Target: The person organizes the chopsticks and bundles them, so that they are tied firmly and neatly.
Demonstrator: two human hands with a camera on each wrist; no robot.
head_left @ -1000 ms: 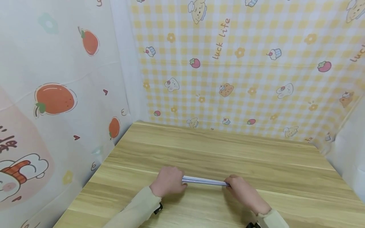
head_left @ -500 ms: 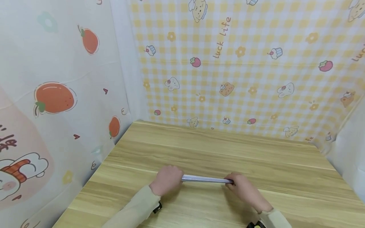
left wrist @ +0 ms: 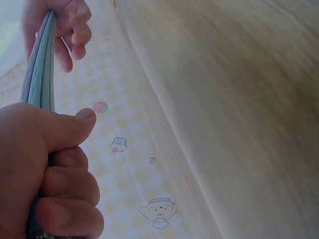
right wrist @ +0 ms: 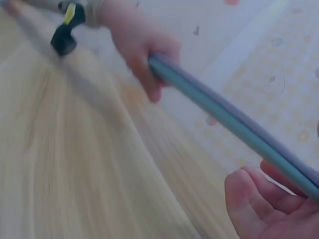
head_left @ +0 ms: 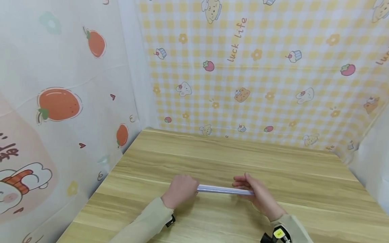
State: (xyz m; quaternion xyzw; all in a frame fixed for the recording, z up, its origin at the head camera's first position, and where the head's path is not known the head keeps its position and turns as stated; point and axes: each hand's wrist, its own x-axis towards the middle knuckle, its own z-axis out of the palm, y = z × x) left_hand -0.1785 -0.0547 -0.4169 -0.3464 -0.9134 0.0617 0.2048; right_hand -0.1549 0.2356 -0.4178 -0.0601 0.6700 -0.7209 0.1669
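Observation:
A slim bundle of long, thin rods (head_left: 223,189), pale lavender and teal, stretches between both hands above the wooden table. My left hand (head_left: 181,191) grips its left end, fingers curled round it and thumb along the side; that end is partly hidden in the fist. In the left wrist view, several rods (left wrist: 42,74) lie side by side and rise out of the left hand (left wrist: 60,174). My right hand (head_left: 253,192) is at the other end with fingers loosely spread, and the rods reach its palm. The right wrist view shows the right hand's fingers (right wrist: 249,194) relaxed beneath the bundle (right wrist: 224,117).
The wood-grain table (head_left: 231,158) lies under both hands. A yellow checked curtain (head_left: 243,77) hangs along its back edge, and a white fruit-print curtain (head_left: 70,77) along the left. White fabric (head_left: 372,168) borders the right side. A dark wrist camera (head_left: 275,235) is on the right wrist.
My right hand has loosened its pinch on the bundle's right end and its fingers have spread open. The left hand keeps its grip and has shifted slightly right with the bundle.

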